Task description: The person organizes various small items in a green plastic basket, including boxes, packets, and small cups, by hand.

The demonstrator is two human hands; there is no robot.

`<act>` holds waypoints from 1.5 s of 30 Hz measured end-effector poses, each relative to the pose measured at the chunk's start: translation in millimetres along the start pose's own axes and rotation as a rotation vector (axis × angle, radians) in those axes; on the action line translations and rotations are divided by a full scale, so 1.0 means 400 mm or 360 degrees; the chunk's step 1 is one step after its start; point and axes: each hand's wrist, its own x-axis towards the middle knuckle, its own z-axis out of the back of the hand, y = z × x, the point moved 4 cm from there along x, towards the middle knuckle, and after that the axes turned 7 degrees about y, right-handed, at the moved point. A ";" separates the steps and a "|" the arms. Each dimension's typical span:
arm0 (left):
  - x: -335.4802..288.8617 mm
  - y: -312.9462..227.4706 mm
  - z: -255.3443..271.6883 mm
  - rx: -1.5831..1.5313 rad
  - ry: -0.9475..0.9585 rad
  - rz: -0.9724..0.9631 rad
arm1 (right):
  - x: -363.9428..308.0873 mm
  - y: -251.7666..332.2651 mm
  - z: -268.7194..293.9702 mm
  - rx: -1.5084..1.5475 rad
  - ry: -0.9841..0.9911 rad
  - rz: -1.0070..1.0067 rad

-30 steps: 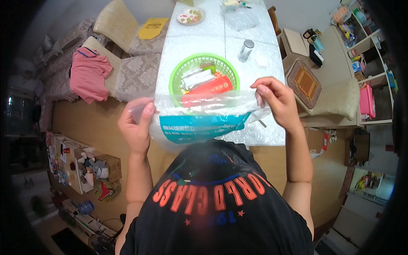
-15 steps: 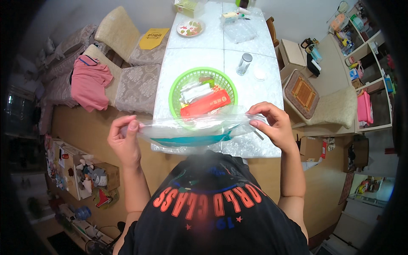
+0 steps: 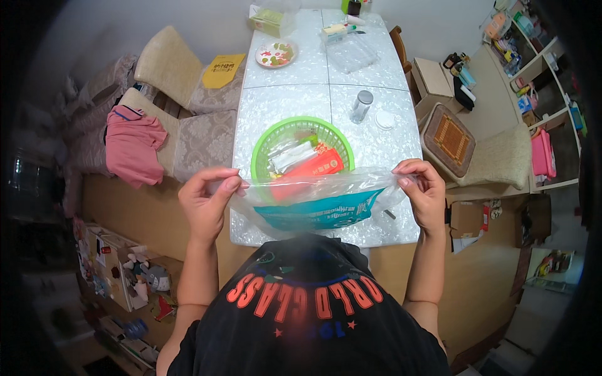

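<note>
Left hand (image 3: 210, 199) and right hand (image 3: 427, 195), apart, pinching opposite corners: one teal-printed plastic bag (image 3: 316, 212), probably light, limp, slippery; best gripped by rim.

Packets (image 3: 316, 165) in basket (image 3: 268, 140) on table (image 3: 390, 151), behind bag (image 3: 316, 212)

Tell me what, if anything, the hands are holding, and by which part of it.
A clear-and-teal plastic bag, pinched at both ends of its upper edge.
</note>
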 end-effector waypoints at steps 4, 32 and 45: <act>0.016 0.008 -0.015 -0.0061 0.0009 -0.0031 | -0.009 -0.006 0.014 0.0004 0.0020 0.0043; -0.125 -0.020 0.039 0.0011 -0.0160 -0.0262 | -0.051 -0.008 -0.063 0.0036 0.0194 0.0015; -0.250 -0.061 0.115 0.0136 -0.0395 -0.0295 | -0.080 0.108 -0.169 0.0141 0.0022 0.0381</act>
